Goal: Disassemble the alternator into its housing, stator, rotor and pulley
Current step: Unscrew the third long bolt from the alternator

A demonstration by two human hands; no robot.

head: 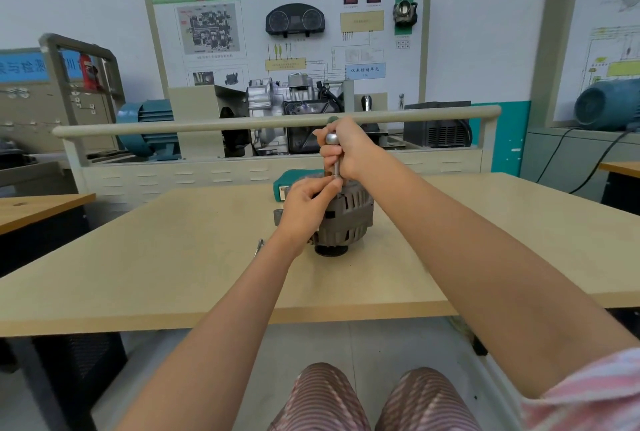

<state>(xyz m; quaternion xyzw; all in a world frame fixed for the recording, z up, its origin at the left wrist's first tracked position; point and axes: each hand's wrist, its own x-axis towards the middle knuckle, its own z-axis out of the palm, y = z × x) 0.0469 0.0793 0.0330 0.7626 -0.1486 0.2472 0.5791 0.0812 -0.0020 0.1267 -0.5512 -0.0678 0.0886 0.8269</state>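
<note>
The grey alternator [348, 219] stands upright on the wooden table [173, 268], its dark pulley [330, 250] facing down against the tabletop. A metal socket driver [335, 157] stands vertically on top of the alternator. My right hand [346, 148] grips its upper part, with the rounded metal head showing between the fingers. My left hand [306, 203] lies against the alternator's left side, and its fingertips pinch the tool's lower end where it meets the housing. The top of the alternator is hidden behind both hands.
A teal tool case [294, 181] lies just behind the alternator. A small metal tool [259, 246] lies on the table left of my left wrist. Behind the table stands a training bench with a rail [242, 124], a gearbox and motors.
</note>
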